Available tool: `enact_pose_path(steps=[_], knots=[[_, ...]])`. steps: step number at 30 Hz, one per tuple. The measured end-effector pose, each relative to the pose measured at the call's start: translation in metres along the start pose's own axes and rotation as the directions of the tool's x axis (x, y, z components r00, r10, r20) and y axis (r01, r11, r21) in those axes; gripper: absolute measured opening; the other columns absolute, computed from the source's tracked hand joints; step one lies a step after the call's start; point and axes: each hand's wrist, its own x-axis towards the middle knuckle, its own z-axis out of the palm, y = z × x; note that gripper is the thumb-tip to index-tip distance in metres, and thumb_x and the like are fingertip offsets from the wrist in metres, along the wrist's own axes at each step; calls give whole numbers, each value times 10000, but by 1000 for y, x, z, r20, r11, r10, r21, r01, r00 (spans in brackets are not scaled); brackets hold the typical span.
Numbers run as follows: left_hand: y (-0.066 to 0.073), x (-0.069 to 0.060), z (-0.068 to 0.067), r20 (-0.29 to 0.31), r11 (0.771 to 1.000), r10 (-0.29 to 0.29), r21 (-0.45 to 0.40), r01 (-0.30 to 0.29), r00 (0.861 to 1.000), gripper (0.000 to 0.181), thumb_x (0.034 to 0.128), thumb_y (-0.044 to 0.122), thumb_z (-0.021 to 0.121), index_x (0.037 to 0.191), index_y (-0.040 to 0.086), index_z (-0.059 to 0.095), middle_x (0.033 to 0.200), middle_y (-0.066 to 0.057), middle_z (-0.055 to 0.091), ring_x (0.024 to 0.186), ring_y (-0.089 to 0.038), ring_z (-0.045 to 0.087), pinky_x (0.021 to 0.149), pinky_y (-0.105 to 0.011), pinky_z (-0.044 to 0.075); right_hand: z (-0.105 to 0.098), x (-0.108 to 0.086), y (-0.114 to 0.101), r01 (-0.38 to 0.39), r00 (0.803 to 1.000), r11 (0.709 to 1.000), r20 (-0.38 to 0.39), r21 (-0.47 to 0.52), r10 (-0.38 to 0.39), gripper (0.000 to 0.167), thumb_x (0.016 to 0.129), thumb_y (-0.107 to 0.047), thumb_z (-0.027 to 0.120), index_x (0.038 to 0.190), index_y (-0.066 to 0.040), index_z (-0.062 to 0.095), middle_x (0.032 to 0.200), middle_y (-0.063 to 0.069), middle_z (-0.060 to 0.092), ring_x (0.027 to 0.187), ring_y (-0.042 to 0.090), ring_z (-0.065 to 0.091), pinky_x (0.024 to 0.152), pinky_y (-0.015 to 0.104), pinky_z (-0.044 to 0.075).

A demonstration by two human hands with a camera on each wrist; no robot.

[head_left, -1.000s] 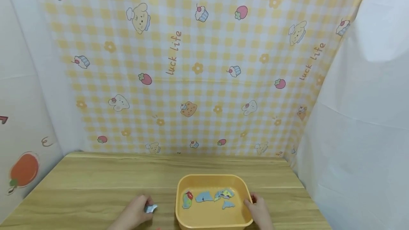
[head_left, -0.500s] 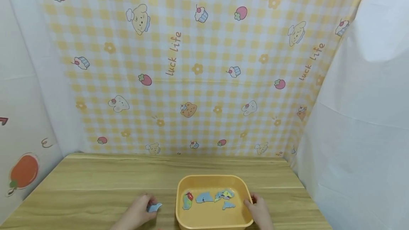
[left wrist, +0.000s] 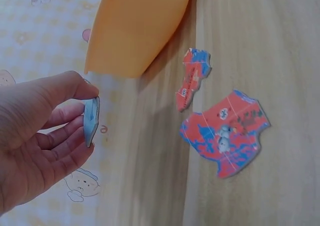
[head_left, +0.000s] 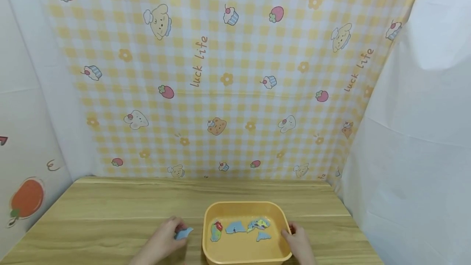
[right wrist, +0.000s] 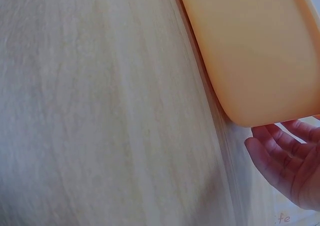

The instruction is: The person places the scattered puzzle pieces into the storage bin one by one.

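My left hand (head_left: 165,238) pinches a light blue puzzle piece (head_left: 182,233) between thumb and fingertips, just left of a yellow plastic bin (head_left: 235,250). In the left wrist view the piece (left wrist: 91,120) appears nearly edge-on, held above the table. My right hand (head_left: 299,244) grips the bin's right rim, thumb over the edge and fingers outside; the right wrist view shows its fingers against the bin wall (right wrist: 260,60). Inside the bin lie a green-and-red piece (head_left: 216,231), a blue piece (head_left: 235,227), a yellow-and-blue patterned piece (head_left: 259,225) and a small blue piece (head_left: 263,236).
Two red-and-blue puzzle pieces lie on the wooden table near the bin in the left wrist view: a large one (left wrist: 227,133) and a narrow one (left wrist: 194,78). A yellow checked curtain (head_left: 228,105) hangs behind the table (head_left: 121,199), with white cloth (head_left: 412,167) on the right.
My left hand has moved right and slightly away from me with the blue puzzle piece, closer to the bin. The right hand and the bin have stayed in place.
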Motion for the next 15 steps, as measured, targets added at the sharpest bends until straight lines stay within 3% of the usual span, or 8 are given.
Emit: enact_pose_path(steps=[6,12,15], knots=[[12,5,0,4,999,-1,-38,1,1000,239,694,56,713,902,28,599,871,-47,550,822,-168,547,668,-261,509,1,0,1,-1,1000,1000,-1,1,1,290,786,-63,587,1001,130,569,765,107,571,668,143,524,573,269,482],[22,11,2,-31,998,66,-17,-67,997,241,661,54,712,874,42,599,844,-30,553,779,-141,535,660,-205,484,1,2,4,13,1000,999,-3,30,-13,303,780,-84,597,997,126,572,766,115,570,667,151,523,568,273,481],[26,13,4,-38,994,103,-18,-104,994,239,655,46,709,866,38,597,841,-31,549,762,-133,531,653,-199,484,3,4,12,66,998,997,-12,38,-65,300,784,-113,605,970,120,577,745,103,567,651,139,517,553,271,474]])
